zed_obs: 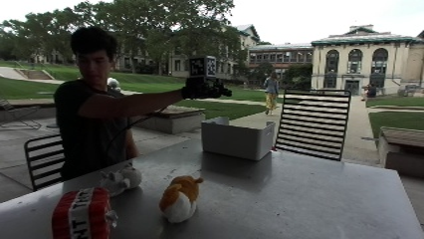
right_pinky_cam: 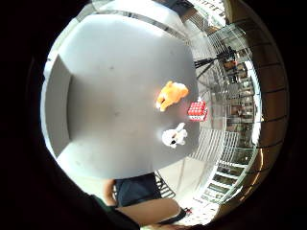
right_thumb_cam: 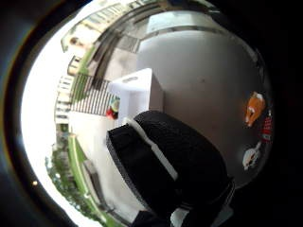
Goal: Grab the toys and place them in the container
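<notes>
Three toys are lying on the grey table point(zed_obs: 311, 189), near edge, left side: red-and-white block toy point(zed_obs: 83, 215), white plush toy point(zed_obs: 121, 179) just behind it, orange-and-white plush toy point(zed_obs: 180, 197) to their right. White container point(zed_obs: 237, 138) is standing far across the table, well apart from all three. Gloved right hand point(zed_obs: 202, 88) is hanging in the air above the table, left of the container, holding nothing; how far its fingers are curling cannot be told.
</notes>
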Motion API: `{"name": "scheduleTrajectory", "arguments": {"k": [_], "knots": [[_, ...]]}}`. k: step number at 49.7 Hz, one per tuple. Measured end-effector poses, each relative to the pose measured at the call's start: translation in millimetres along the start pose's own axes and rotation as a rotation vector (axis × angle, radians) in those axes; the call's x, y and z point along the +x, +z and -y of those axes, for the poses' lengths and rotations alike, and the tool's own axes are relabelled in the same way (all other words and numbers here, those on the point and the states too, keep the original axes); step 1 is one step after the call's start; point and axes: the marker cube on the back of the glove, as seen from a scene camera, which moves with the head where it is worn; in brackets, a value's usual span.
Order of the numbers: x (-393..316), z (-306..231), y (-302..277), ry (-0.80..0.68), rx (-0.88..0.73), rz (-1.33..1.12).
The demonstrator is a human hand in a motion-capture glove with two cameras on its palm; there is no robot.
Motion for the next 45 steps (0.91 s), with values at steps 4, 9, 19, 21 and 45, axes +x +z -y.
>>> {"name": "scheduleTrajectory", "arguments": {"k": [4,9,19,21,45], "knots": [[4.0,0.6,-0.2,-0.003,-0.002,0.004],[10.6,1.8,-0.7,-0.007,0.002,0.006],[31.4,6.1,-4.6,-0.034,0.017,-0.002],[34.9,4.3,-5.6,-0.041,0.007,-0.012],[187.7,-88.9,-7.7,0.026,-0.023,-0.090]]}}
